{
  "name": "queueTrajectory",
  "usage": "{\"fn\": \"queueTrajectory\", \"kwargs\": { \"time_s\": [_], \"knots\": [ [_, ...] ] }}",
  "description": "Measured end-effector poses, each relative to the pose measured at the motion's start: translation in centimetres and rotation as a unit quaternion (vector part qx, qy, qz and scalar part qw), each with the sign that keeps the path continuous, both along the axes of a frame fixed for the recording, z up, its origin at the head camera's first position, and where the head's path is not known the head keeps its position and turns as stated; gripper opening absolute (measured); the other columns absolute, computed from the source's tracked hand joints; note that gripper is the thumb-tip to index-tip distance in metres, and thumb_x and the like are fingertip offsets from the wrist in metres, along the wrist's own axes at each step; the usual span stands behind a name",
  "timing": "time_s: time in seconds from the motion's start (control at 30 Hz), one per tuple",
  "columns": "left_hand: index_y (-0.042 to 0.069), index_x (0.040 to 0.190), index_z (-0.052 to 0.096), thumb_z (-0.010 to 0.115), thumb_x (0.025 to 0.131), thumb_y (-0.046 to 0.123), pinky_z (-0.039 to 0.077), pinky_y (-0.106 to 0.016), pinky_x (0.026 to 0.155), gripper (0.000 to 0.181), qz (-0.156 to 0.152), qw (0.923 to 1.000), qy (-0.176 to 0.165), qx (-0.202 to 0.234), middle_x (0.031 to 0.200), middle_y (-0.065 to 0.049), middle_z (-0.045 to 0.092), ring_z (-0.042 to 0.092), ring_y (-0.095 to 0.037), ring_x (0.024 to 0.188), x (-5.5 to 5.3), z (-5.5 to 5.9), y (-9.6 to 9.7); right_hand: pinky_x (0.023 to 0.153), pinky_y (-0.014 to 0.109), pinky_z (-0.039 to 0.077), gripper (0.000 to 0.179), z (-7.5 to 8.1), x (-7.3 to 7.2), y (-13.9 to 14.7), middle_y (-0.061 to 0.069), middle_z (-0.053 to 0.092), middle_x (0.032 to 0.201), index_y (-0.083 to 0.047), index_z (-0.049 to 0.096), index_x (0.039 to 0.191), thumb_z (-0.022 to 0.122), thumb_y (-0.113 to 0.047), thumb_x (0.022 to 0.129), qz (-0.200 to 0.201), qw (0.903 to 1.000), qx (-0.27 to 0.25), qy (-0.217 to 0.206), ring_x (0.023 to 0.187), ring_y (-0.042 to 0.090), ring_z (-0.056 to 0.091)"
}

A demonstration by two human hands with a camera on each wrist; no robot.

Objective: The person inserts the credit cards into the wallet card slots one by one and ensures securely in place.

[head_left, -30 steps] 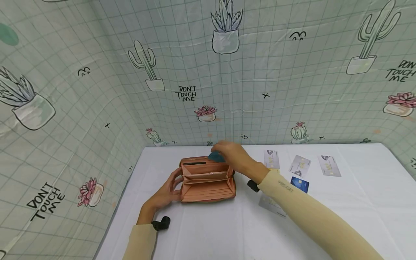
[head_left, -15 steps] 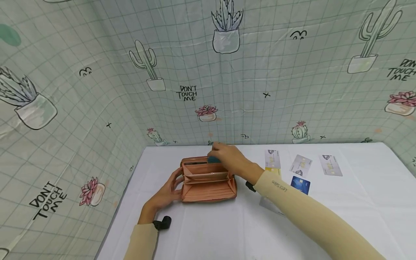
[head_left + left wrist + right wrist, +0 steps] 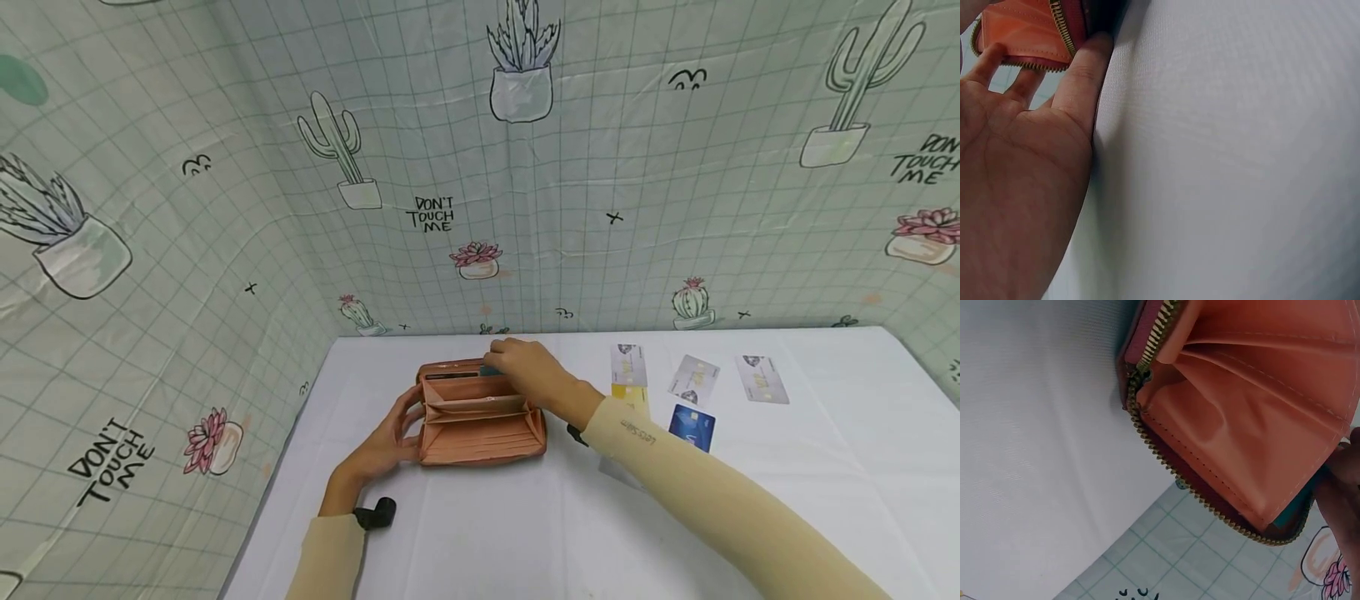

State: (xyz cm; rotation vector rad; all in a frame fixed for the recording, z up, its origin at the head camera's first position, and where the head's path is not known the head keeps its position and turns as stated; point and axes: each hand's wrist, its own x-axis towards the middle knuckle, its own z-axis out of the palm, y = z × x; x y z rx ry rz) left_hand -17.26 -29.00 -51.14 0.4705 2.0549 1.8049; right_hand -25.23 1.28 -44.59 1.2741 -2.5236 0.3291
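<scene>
An orange zip-around wallet [image 3: 483, 442] lies spread open on the white table, its pleated compartments facing up. My left hand [image 3: 385, 439] grips its left edge, fingers spread along the side; the left wrist view shows those fingers against the brass zipper. At the wallet's back panel my right hand [image 3: 536, 375] pinches a teal card [image 3: 490, 370], mostly hidden by the fingers and the panel. In the right wrist view only a strip of the teal card [image 3: 1294, 506] shows behind the orange gusset. A dark edge [image 3: 450, 377] shows in the back panel, left of the card.
On the right lie grey cards, among them one at the back [image 3: 762, 379] and one beside it [image 3: 693, 379]. A blue card [image 3: 692, 427] and a yellow card [image 3: 632, 396] lie nearer; my right sleeve partly covers another grey card [image 3: 618, 472]. A printed cloth hangs behind the table.
The right hand has moved slightly down toward the wallet, and the teal card has sunk lower behind the back panel, with less of it showing. The left hand and wallet stay put.
</scene>
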Motion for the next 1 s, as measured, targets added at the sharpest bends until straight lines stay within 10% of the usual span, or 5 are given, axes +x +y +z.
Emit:
{"fn": "queueTrajectory", "kwargs": {
  "time_s": [0.6, 1.0],
  "knots": [
    [0.009, 0.170, 0.004, 0.078, 0.091, -0.005, 0.046, -0.021, 0.107, 0.109, -0.001, 1.0000, 0.001, -0.006, 0.175, -0.021, 0.001, 0.009, -0.046, 0.160, -0.1, -0.3, 0.1, 0.085, 0.038, 0.062, 0.028, -1.3, 0.4, 1.0, 0.009, 0.072, 0.113, -0.005, 0.073, 0.121, 0.073, 0.006, 0.095, -0.014, 0.9983, -0.007, -0.056, 0.107, 0.025, 0.071],
    [0.007, 0.170, 0.002, 0.076, 0.091, -0.007, 0.047, -0.021, 0.105, 0.109, -0.003, 1.0000, -0.001, 0.002, 0.175, -0.022, -0.002, 0.007, -0.046, 0.160, -0.1, -0.3, -0.1, 0.088, 0.042, 0.059, 0.034, -1.6, 3.1, 5.3, 0.010, 0.070, 0.122, -0.004, 0.070, 0.129, 0.074, 0.001, 0.096, -0.015, 0.9756, -0.166, -0.143, 0.105, 0.024, 0.069]
  ]
}}
